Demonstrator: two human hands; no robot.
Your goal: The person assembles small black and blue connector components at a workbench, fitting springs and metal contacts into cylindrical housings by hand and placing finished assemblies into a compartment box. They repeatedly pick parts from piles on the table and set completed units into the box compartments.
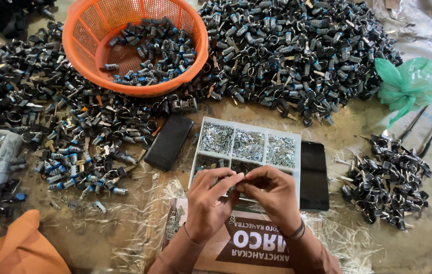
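Head view: left hand [207, 203] and right hand [273, 195] meet fingertip to fingertip over the near edge of the white tray [297, 152], both pinched narrow on a small metal part [243, 177]; the part is too small to identify. Tray compartments hold small silvery pieces. A black phone [313, 175] lies flush against the tray's right edge; a second dark phone [169, 142] lies just off its left edge, tilted. Under the wrists sits a brown cardboard sheet [246, 243] on crinkled clear plastic. Orange basket [81, 48], partly filled with lock cylinders, stands at upper left, its rim touching the surrounding heap. Large lock heap [287, 50] fills the top centre and right, ending near the tray's far edge; another spread of locks [74, 137] takes the left. Small dark pile [388, 177] lies right of the phone, well apart from the hands. Green bag [406, 86] at right edge. Open floor: narrow strip at the tray's far edge, wider patch at lower right.
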